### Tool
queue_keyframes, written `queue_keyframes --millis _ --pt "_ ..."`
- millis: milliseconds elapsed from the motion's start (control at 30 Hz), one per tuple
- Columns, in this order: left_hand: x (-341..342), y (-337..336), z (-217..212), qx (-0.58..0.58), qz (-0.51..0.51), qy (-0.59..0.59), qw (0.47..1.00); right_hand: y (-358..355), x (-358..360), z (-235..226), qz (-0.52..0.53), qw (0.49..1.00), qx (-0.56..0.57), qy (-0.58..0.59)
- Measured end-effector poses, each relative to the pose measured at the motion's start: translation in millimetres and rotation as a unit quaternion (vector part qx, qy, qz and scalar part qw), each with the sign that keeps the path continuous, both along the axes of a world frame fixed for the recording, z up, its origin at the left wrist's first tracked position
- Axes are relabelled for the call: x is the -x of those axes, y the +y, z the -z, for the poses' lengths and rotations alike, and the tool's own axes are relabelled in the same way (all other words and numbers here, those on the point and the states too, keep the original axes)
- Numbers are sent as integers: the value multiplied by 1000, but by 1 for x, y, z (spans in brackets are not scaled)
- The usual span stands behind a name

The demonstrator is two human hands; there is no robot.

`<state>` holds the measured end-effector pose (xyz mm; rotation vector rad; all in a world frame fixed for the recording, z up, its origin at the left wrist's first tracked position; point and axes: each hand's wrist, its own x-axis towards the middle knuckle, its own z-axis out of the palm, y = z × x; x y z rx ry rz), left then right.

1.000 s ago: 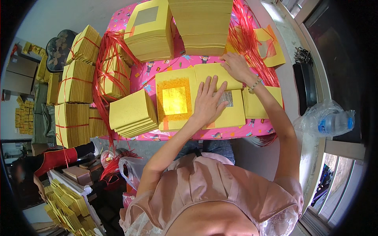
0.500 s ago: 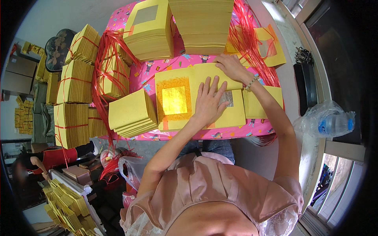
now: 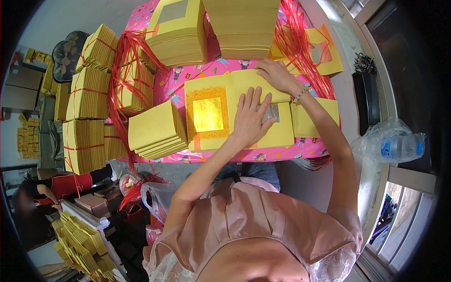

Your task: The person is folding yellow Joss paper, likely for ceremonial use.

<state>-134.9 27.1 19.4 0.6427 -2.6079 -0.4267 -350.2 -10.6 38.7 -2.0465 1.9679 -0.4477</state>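
Note:
A yellow paper sheet with an orange-bordered gold foil square (image 3: pixel 208 115) lies in front of me. To its right is a folded yellow sheet (image 3: pixel 248 82) over a sheet with a silver square (image 3: pixel 272 113). My left hand (image 3: pixel 252 116) lies flat on the paper beside the silver square, fingers spread, holding nothing. Farther up, my right hand (image 3: pixel 278 76) rests on the folded sheet's far right part, with loosely bent, parted fingers. Close by on the left sits a stack of folded yellow paper (image 3: pixel 157 129); on the right lies another yellow pile (image 3: pixel 314 117).
Tall yellow paper stacks (image 3: pixel 178 42) stand at the back of the pink patterned tablecloth (image 3: pixel 221 157). Red plastic strings (image 3: pixel 123 70) hang at left. Red-tied bundles (image 3: pixel 89 94) are piled beyond. A bagged water bottle (image 3: pixel 399 146) is at right. Another person (image 3: pixel 70 185) is at lower left.
The whole view has shifted slightly. Both hands keep nearly the same places on the paper.

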Motion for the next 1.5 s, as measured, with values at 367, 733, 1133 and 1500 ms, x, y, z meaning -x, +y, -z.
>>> queue_keyframes --millis 367,733,1133,1500 --pt "2 -1 3 -12 6 -10 1000 25 6 -44 41 993 106 10" --pt "0 0 8 -15 13 -24 1000 70 -16 -36 -10 988 -146 42" --pt "-28 -17 6 -27 30 -48 998 74 -13 -22 -18 995 -91 29" --pt "-29 -19 11 -54 39 -39 997 78 -11 -15 -26 998 -58 15"
